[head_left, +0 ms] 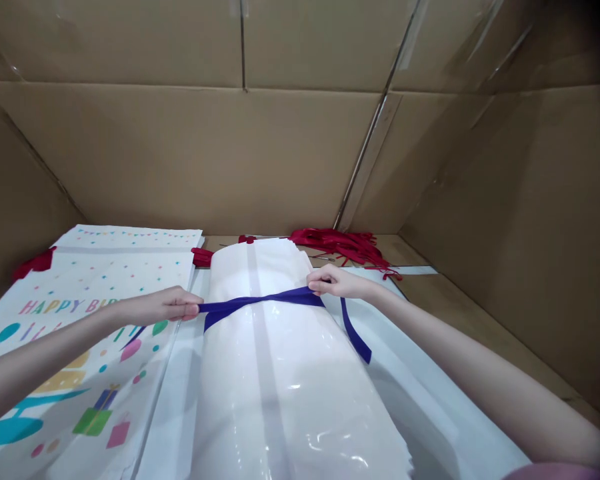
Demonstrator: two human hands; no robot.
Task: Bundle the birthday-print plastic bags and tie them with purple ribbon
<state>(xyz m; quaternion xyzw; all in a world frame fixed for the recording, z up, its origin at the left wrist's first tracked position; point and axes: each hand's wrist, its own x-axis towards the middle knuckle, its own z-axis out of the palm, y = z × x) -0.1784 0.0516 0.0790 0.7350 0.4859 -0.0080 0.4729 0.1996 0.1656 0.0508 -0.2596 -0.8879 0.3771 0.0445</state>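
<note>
A thick folded bundle of glossy white sheets [240,400] lies lengthwise in front of me. Around its upper part runs a purple ribbon [265,299], crossed over itself on top. My left hand [173,305], at the bundle's left side, pinches one end of the ribbon and holds it taut. At the right edge my right hand [335,280] pinches the other side, its thumb and fingers closed. A loose tail of the ribbon hangs down to the right of the bundle.
On the left lies a stack of printed birthday sheets [130,267], under my left forearm. Red ribbons [343,247] are heaped behind the bundle, with more red fabric [35,263] at far left. Cardboard walls [205,160] enclose the white work surface [460,413].
</note>
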